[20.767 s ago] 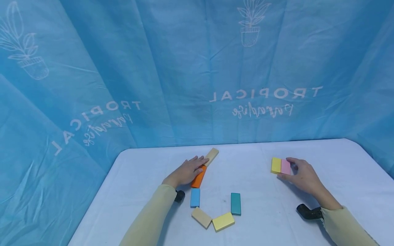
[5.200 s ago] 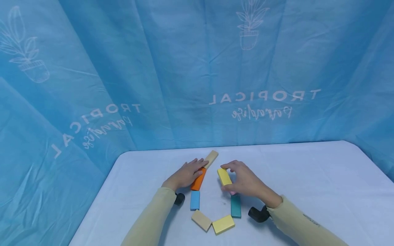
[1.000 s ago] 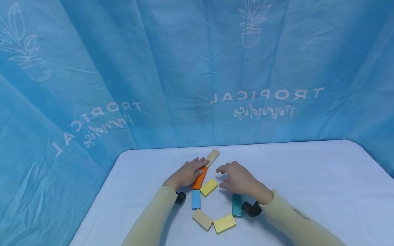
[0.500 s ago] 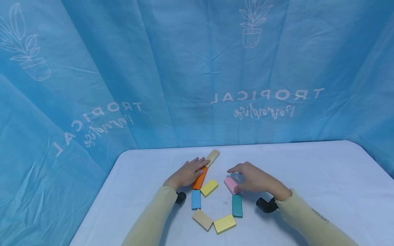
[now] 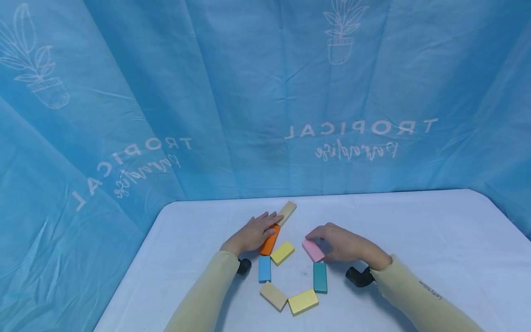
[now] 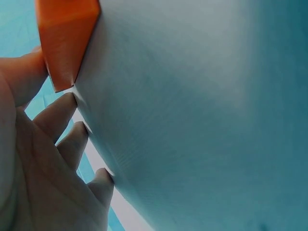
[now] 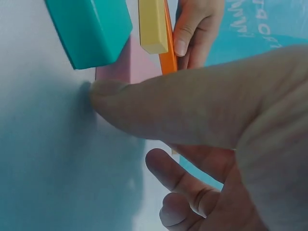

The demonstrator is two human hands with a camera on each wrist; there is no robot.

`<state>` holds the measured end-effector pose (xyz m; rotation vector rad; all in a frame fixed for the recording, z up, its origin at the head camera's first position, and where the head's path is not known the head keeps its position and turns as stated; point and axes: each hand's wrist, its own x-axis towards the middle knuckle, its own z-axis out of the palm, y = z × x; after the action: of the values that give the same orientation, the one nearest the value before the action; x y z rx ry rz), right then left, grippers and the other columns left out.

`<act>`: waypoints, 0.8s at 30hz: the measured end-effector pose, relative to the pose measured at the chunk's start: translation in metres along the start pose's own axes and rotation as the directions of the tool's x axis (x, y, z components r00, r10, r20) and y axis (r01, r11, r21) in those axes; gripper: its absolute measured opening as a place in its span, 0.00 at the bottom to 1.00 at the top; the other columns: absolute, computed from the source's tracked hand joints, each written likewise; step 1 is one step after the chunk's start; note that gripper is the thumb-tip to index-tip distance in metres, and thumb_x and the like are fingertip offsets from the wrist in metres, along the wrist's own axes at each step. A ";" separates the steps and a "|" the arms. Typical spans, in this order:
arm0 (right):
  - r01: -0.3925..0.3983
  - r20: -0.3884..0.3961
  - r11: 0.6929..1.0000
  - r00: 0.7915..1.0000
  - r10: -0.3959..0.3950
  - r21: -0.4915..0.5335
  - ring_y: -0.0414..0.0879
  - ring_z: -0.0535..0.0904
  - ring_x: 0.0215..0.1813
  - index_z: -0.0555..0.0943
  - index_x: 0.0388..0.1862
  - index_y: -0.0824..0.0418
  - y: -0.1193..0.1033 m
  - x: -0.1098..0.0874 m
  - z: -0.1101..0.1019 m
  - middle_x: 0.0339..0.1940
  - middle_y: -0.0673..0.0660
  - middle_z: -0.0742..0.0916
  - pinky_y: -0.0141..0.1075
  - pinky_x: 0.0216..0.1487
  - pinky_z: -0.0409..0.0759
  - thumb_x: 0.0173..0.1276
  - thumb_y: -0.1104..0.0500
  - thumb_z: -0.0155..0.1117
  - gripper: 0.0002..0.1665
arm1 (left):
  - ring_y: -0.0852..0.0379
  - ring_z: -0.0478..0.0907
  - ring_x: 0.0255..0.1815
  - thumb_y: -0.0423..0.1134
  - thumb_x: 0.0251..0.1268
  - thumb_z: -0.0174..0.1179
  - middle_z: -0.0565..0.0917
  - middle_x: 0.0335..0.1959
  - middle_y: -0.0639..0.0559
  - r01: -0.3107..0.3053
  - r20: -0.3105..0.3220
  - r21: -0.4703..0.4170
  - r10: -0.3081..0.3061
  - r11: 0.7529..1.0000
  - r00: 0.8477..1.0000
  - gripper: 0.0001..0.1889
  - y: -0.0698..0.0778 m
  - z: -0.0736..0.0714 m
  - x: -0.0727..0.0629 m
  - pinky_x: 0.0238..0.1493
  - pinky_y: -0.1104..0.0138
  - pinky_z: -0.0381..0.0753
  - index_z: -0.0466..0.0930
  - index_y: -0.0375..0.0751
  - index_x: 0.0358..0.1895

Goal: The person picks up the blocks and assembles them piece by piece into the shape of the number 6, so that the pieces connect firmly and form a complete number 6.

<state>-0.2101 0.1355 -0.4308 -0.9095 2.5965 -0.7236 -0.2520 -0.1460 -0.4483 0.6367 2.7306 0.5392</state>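
Note:
My right hand (image 5: 342, 244) pinches a pink block (image 5: 313, 251) between thumb and index finger. The thumb sits at the near end, close to a teal block (image 5: 320, 277); the other fingers are spread apart in the right wrist view. My left hand (image 5: 250, 235) rests with straight fingers on an orange block (image 5: 269, 243) and the near end of a long pale wood block (image 5: 288, 211). Its thumb lies along the orange block, shown large in the left wrist view. A yellow block (image 5: 282, 253) slants just right of the orange block's near end.
Below the orange block lies a blue block (image 5: 264, 269). A tan block (image 5: 273, 296) and another yellow block (image 5: 303, 302) form the near bend of the arrangement. White cloth (image 5: 431, 230) covers the table, with a blue curtain (image 5: 249, 101) behind.
The yellow and pink blocks came from the right side. The yellow one was set beside the orange block, the pink above the teal. Lately my right hand closed around the pink block; my left stayed put.

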 end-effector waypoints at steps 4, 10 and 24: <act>-0.006 -0.002 1.000 1.000 0.006 -0.012 0.52 0.75 0.62 0.79 0.65 0.62 0.000 0.002 0.002 0.62 0.55 0.83 0.50 0.63 0.76 0.58 0.69 0.75 0.34 | 0.48 0.48 0.82 0.48 0.82 0.45 0.58 0.80 0.55 0.007 0.004 -0.004 -0.007 1.000 1.000 0.26 0.000 0.000 0.000 0.78 0.44 0.45 0.59 0.61 0.79; 0.005 -0.005 1.000 1.000 -0.005 -0.004 0.53 0.76 0.62 0.79 0.65 0.62 -0.001 0.005 0.002 0.62 0.56 0.83 0.51 0.64 0.76 0.58 0.68 0.75 0.33 | 0.49 0.48 0.82 0.48 0.82 0.45 0.57 0.80 0.55 0.005 0.009 0.003 -0.005 1.000 1.000 0.27 0.001 0.000 0.001 0.78 0.44 0.44 0.58 0.62 0.80; 0.027 -0.001 1.000 1.000 -0.027 -0.014 0.51 0.76 0.61 0.80 0.65 0.61 -0.004 0.011 0.006 0.62 0.54 0.83 0.50 0.64 0.76 0.59 0.70 0.75 0.33 | 0.49 0.47 0.82 0.48 0.83 0.45 0.57 0.80 0.55 0.000 0.006 0.007 0.000 1.000 1.000 0.26 0.001 0.000 0.000 0.78 0.45 0.44 0.58 0.61 0.80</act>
<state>-0.2146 0.1235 -0.4347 -0.9507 2.5978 -0.7144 -0.2522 -0.1455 -0.4478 0.6394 2.7281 0.5271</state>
